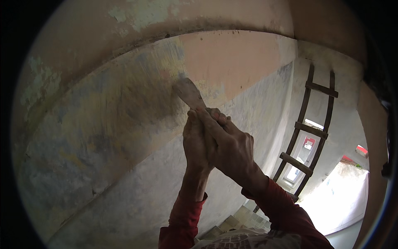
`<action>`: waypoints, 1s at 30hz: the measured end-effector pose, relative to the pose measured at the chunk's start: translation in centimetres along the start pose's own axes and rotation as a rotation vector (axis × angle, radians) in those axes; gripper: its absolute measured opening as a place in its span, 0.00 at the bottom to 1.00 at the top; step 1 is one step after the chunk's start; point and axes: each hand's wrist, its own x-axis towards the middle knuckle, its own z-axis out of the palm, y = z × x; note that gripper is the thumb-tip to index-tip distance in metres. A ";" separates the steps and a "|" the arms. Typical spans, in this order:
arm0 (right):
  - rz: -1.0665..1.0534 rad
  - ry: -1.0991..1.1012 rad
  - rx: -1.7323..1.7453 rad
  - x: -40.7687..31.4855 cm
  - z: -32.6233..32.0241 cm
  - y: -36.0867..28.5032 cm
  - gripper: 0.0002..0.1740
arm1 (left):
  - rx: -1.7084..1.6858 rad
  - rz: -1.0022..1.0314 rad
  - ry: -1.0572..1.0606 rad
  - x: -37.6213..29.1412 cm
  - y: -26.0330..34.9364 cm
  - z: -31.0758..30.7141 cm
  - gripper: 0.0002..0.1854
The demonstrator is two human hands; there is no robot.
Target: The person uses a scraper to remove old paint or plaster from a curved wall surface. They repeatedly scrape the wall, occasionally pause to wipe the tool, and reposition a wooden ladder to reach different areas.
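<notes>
Both my hands are closed together around a putty knife (190, 93), its flat blade pointing up and left at the wall. My left hand (196, 140) grips it from the left, thumb up near the base of the blade. From the right, my right hand (231, 143) wraps over it, one finger stretched along towards the blade. The handle is hidden by the hands. The blade's rounded end is at the painted wall (133, 96), which shows scraped yellow, grey and blue patches beside a smoother pink area (230, 59). Whether the edge touches the wall is hard to tell.
A wooden ladder (311, 130) leans on the adjoining wall at the right, in front of a narrow window (300, 158). Bright light enters through a large opening (339, 196) at the lower right. Tiles (248, 216) show far below. Overhead, the ceiling (93, 37) has peeling paint.
</notes>
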 end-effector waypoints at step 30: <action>-0.039 0.020 -0.057 0.2 0.1 -0.8 0.30 | -0.082 -0.038 -0.082 0.2 0.9 0.0 0.27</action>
